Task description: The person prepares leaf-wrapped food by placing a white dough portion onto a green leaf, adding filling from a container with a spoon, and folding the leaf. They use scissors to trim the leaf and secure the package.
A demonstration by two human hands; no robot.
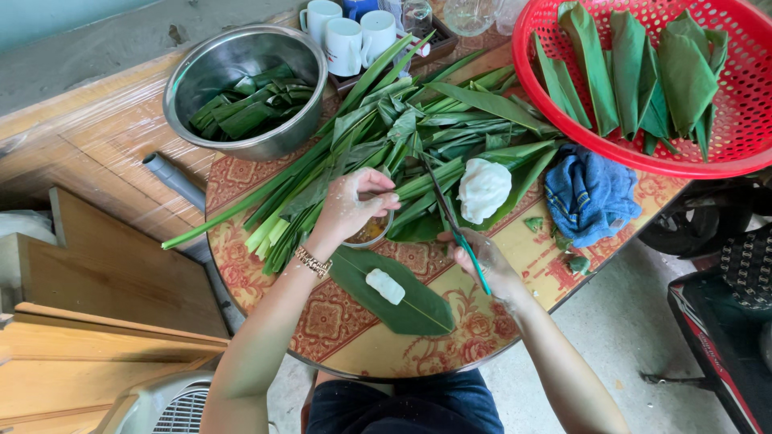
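My left hand [351,205] hung over the small bowl of filling [371,231], fingers pinched narrow at its rim; whether they had any filling between them, I could not tell. My right hand [485,265] was closed around a thin green-handled tool [460,233], its dark tip pointing toward twelve o'clock over the heap of long leaves [402,137].

The flat leaf [398,297] lay in front of me, at six o'clock from the bowl, with a white lump of dough [385,286] resting on its middle. The larger white dough ball [483,189] sat at two o'clock from it, on the leaves, just beside the blue cloth [589,193].

I judged the risks plain enough. A loose pinch could have dropped filling on the patterned table [354,337] between bowl and leaf. The tool in my right hand stood close to my left wrist's path, so a careless swing might have nicked the leaf or dragged the dough off centre. The bowl itself sat half on leaf stems, and a push could have tipped it.

The steel bowl of folded leaves [245,88] at eleven o'clock and the red basket [724,120] at two stood well apart.
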